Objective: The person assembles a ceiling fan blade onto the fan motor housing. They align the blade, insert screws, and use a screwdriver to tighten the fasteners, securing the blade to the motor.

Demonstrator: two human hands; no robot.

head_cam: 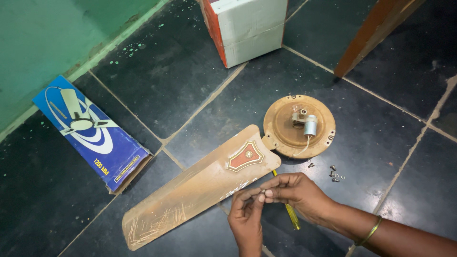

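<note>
Low in the frame, the left hand [246, 216] and right hand [296, 190] pinch one tiny silver screw [263, 191] together above the worn tan fan blade [200, 185]; a slip could lose it on the dark tiled floor [190, 85].

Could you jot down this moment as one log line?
left hand: pinching small part with right | right hand: fingertips on same part, over yellow screwdriver | fan blade: on floor beside round motor housing | loose screws: nearby

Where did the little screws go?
In the head view the loose screws lie on the dark floor, right of centre, just below the round fan motor and above the right hand.
</note>
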